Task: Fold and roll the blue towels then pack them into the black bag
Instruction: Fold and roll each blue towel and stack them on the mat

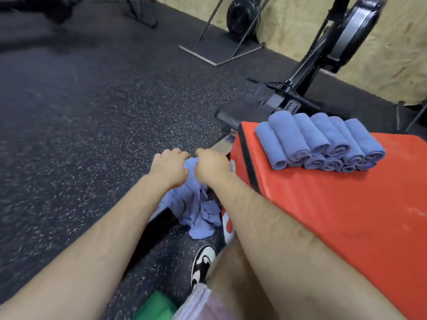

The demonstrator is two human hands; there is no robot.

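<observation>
A loose, crumpled blue towel (196, 204) hangs in front of me over the floor. My left hand (169, 170) and my right hand (211, 168) both grip its top edge, knuckles up, close together. Several rolled blue towels (320, 142) lie stacked in a pile on the far part of the red padded box (335, 215) at my right. No black bag shows in this view.
Dark speckled rubber floor (92, 135) spreads to the left. A black rowing machine (300, 88) stands behind the red box, and a fan-wheel machine on a metal base (240, 19) sits by the wall. My black-and-white shoe (203, 262) and a green object (154, 306) lie below.
</observation>
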